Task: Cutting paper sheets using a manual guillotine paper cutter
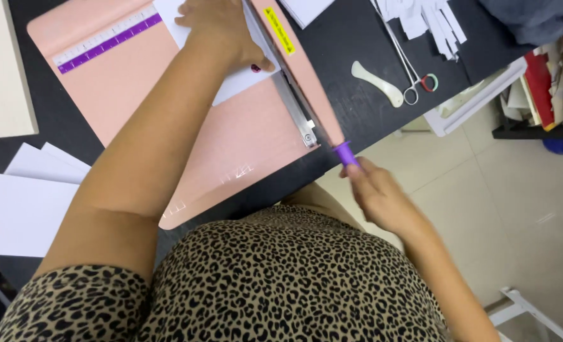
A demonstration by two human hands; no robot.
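A pink paper cutter (230, 152) lies on the dark table (351, 44). My left hand (221, 28) presses flat on a white sheet (243, 79) lying on the cutter's bed, thumb near the blade edge. My right hand (373, 190) grips the purple handle (346, 154) at the end of the pink blade arm (300, 69), which is lowered along the metal cutting edge. A purple ruler strip (107, 44) runs along the cutter's top.
A stack of white sheets (28, 202) lies left of the cutter. Scissors (414, 76), a white bone folder (379, 82) and white paper strips (430, 22) lie to the right. A beige board (2, 69) sits far left. Tiled floor shows at the right.
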